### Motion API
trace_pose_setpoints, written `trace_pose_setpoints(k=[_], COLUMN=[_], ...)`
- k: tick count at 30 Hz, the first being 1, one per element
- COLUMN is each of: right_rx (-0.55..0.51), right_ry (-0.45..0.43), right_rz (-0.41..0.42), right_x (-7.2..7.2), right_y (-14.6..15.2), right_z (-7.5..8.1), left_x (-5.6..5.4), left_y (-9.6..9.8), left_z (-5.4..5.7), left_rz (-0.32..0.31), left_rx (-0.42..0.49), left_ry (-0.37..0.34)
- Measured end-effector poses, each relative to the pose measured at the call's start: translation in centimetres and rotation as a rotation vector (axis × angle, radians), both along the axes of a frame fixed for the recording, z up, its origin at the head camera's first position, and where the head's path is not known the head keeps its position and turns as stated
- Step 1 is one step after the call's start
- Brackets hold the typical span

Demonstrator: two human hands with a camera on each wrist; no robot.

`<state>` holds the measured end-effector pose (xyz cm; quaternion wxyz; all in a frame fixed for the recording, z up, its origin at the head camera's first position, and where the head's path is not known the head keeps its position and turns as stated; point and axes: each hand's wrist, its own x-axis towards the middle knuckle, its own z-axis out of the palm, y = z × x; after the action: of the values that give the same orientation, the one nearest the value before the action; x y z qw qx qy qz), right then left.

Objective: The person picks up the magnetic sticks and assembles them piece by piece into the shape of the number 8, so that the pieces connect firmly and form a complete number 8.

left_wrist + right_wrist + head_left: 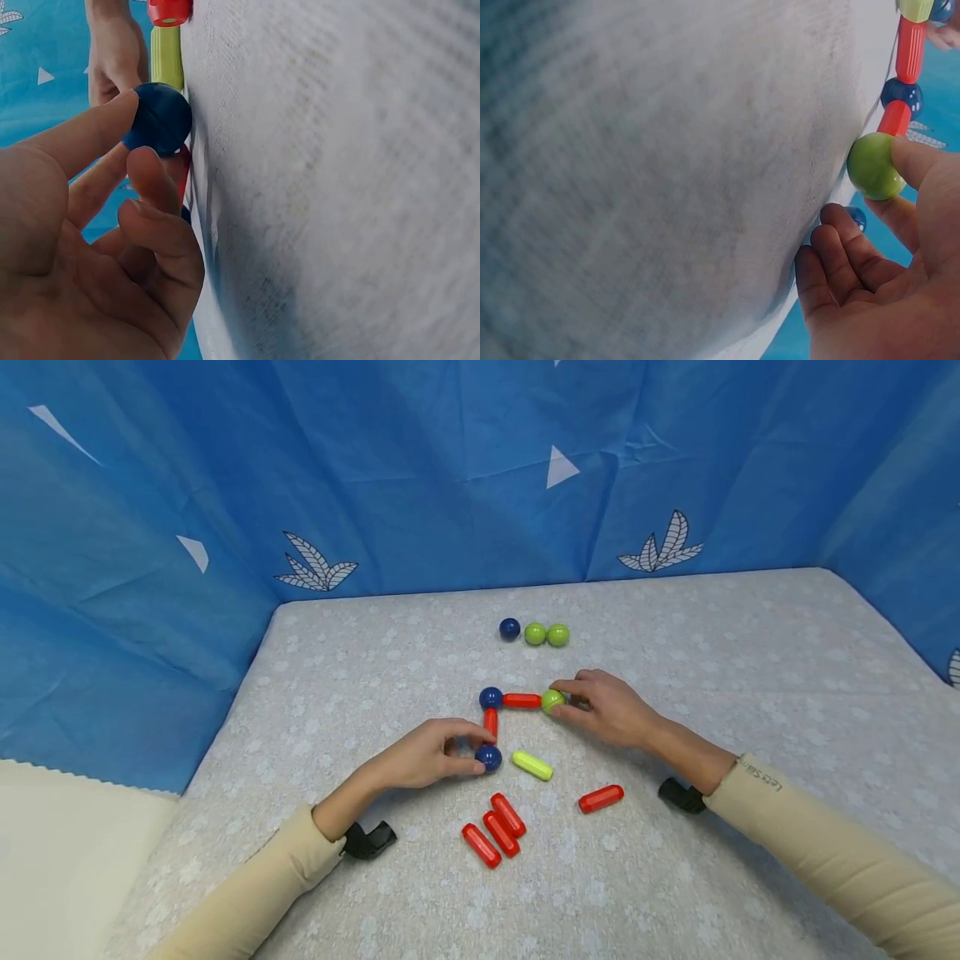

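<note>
On the table, two red rods and three balls form an L shape. At its corner sits a dark blue ball [491, 698]. A red rod [522, 701] runs right from it to a green ball [552, 700], which my right hand [611, 710] pinches between thumb and index finger. Another red rod [491, 725] leads toward me to a second blue ball [488, 757]. My left hand [427, 753] pinches that ball with thumb and fingertips, as the left wrist view also shows. Just right of it lies a yellow-green rod [532, 766], touched by neither hand.
Three loose red rods [481, 846] lie close together nearer to me, and one more red rod [601, 798] is off to the right. Farther back, a blue ball [510, 628] and two green balls [536, 633] stand in a row. Blue cloth [450, 477] hangs behind the table.
</note>
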<state>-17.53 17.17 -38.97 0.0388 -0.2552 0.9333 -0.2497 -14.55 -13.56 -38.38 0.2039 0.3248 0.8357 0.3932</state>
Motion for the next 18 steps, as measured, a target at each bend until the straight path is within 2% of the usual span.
trace_pose_setpoints(k=[4, 9, 15, 18], right_rx=[-0.002, 0.002, -0.005, -0.008], right_ry=[-0.001, 0.004, 0.016, 0.021], right_rz=[0.001, 0.000, 0.011, 0.015], right_x=[-0.1, 0.0, 0.0, 0.0], right_y=[0.0, 0.0, 0.0, 0.0], right_z=[0.0, 0.1, 0.0, 0.0], left_x=[-0.2, -1.1, -1.9, -2.0], left_y=[-0.1, 0.1, 0.8, 1.0], left_z=[-0.2, -0.5, -0.2, 0.0], left_rz=[0.016, 0.026, -0.021, -0.027], left_rx=[-0.019, -0.044, -0.118, -0.126], left_ry=[-0.006, -0.031, -0.037, -0.060])
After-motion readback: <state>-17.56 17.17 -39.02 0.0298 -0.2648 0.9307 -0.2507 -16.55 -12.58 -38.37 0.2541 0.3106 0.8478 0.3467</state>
